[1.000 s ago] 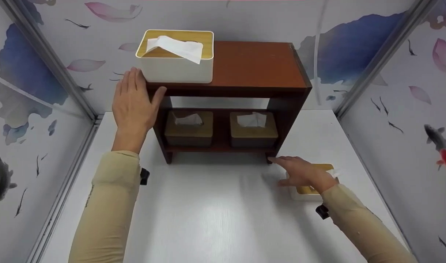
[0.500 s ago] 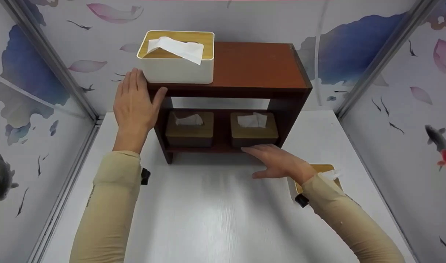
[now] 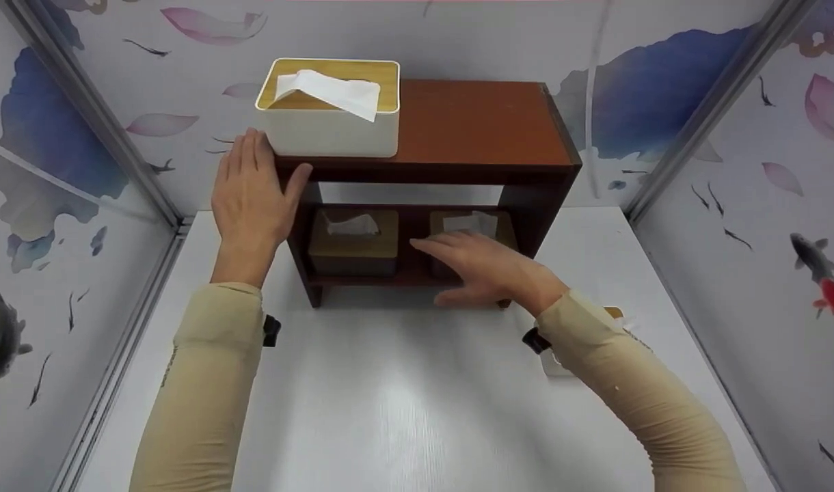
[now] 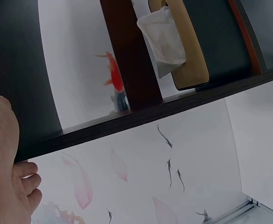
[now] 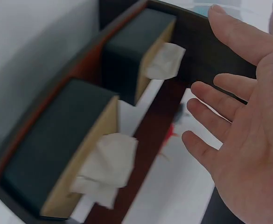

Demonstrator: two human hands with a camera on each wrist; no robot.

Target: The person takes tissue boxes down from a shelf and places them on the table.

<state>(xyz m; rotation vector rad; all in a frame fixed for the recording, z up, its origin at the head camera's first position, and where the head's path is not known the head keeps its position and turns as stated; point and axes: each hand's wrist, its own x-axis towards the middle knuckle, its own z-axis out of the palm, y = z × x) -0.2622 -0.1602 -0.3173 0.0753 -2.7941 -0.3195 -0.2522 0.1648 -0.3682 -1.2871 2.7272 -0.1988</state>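
A small dark-brown wooden shelf [image 3: 485,123] stands at the back of the white table. My left hand [image 3: 251,195] holds its upper left edge, the thumb at the front and the fingers along the outer side. Beside those fingertips, a white tissue box [image 3: 331,133] with a wood lid sits on top. Two more boxes occupy the lower board: a left tissue box [image 3: 353,256] and a right tissue box [image 5: 66,144]. My right hand [image 3: 482,270] is in front of the right one, partly covering it in the head view. Its fingers are extended and hold nothing.
Another tissue box [image 3: 557,363] stands on the white table [image 3: 389,410] at the right, mostly hidden by my right sleeve [image 3: 622,383]. Printed walls [image 3: 745,178] with metal corner frames enclose the table at the back and both sides.
My right hand has moved left and forward, from over the tissue box on the table to the front of the lower board. My left hand stays on the shelf.
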